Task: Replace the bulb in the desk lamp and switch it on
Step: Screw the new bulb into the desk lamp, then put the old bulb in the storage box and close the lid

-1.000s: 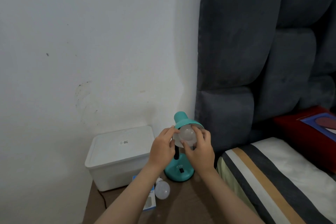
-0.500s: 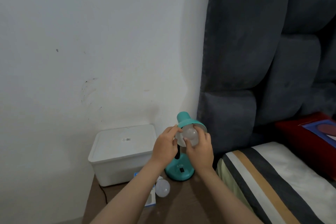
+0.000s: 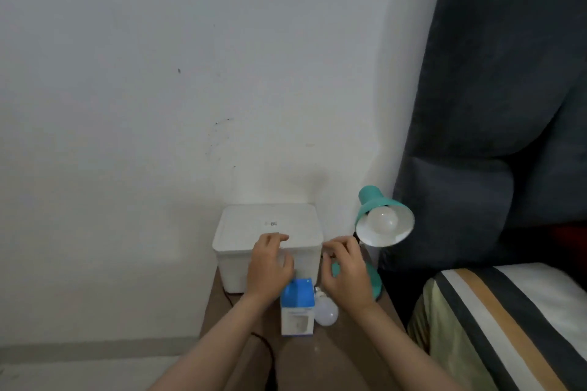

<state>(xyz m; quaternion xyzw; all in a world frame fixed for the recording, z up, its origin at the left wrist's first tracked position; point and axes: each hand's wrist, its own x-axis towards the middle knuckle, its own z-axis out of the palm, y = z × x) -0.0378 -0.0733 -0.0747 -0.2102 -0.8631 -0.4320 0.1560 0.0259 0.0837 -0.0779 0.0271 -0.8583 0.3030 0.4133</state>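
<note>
The small brown table [image 3: 343,355] is crowded: a white box with a lid [image 3: 270,238] sits at the back by the wall, a blue and white bulb box [image 3: 297,306] stands near the front, and the bed [image 3: 508,327] is close on the right. The teal desk lamp [image 3: 378,219] has a round white bulb [image 3: 382,220] in its shade, not lit, and a loose bulb [image 3: 325,311] lies touching the bulb box. Both hands are open and hold nothing: the left hand [image 3: 270,267] is in front of the white box, and the right hand [image 3: 347,270] is in front of the lamp's base, below the shade.

A home bedroom: padded headboard [image 3: 495,105], striped bedding [image 3: 508,327] and a small bedside table [image 3: 333,355] against a white wall [image 3: 158,73].
</note>
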